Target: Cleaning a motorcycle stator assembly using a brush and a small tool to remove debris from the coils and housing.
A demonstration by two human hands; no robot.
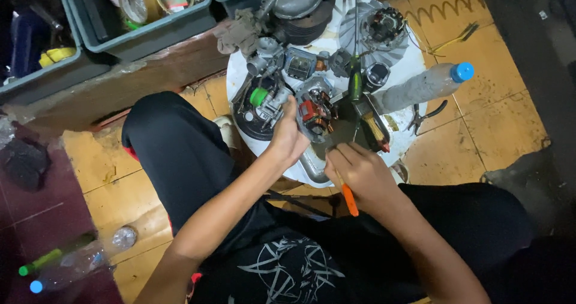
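While your left hand (pixel 289 137) wraps fingers round the motor part (pixel 316 113) to steady it, your right hand (pixel 360 175) grips an orange-handled tool (pixel 347 197) — tip just below, prob. for leverage.

- I'm in a small repair workshop, sitting low over a yellow tiled floor (pixel 480 130).
- My round white worktop (pixel 414 137) is crowded with stripped motor parts (pixel 315 113) and a screwdriver (pixel 356 82).
- Pliers (pixel 423 117) lie at its edge.
- Grey bins (pixel 144 31) beside me hold rolls of tape (pixel 135 3).
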